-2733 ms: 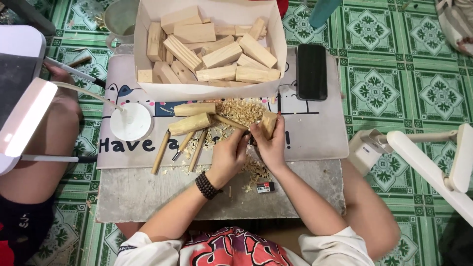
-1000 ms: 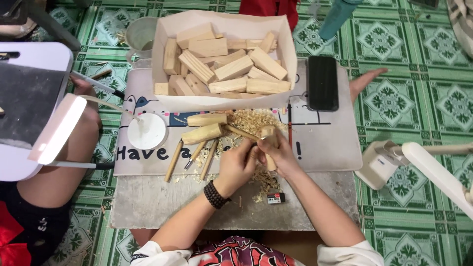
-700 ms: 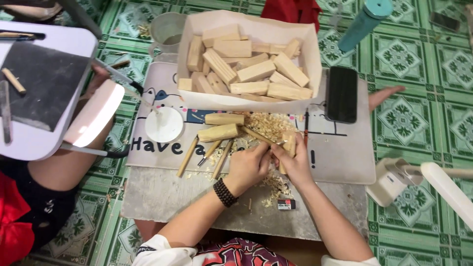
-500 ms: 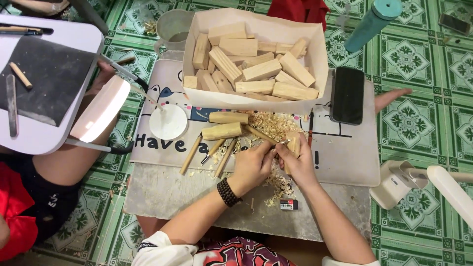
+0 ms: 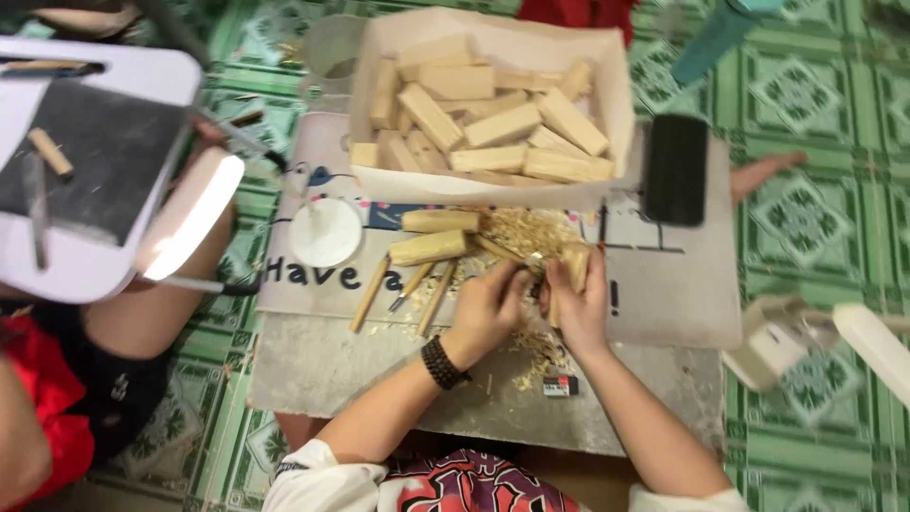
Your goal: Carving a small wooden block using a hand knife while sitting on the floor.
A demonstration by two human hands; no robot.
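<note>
- Green patterned tile floor (image 5: 806, 95), with a low grey slab table (image 5: 313, 370) set on it and a pale printed mat (image 5: 682, 294) spread over the far half.
- At the far edge of the mat, an open cardboard box (image 5: 621, 114) heaped with rough wooden blocks (image 5: 493, 123).
- Just right of the box, a black phone (image 5: 676, 169) lying flat on the mat.
- Left of centre, a white round lid (image 5: 325, 232); beside it two rounded wooden pieces (image 5: 431, 235) and three thin wooden-handled carving tools (image 5: 408, 289) fanned out on the mat.
- Pile of wood shavings (image 5: 526, 232) in front of the box, more scattered toward the near edge, near a small dark rectangular object (image 5: 560, 385).
- Left hand (image 5: 488, 308), beaded dark bracelet (image 5: 443, 361) on the wrist, curled closed, fingertips meeting the other hand; what sits under the fingers too hidden to tell.
- Right hand (image 5: 578, 303) wrapped closed around a small pale wooden piece (image 5: 575, 265), top end showing above the fingers, held over the shavings just above the mat.
- Both hands pressed together, touching, at the middle of the table.
- On the left, another person's arm (image 5: 161, 313) and red clothing, under a white lamp with a glowing head (image 5: 185, 218) and a white board with a dark pad (image 5: 90, 161).
- On the right, a white folding stand (image 5: 787, 337) on the floor; a bare foot (image 5: 763, 173) past the phone.
</note>
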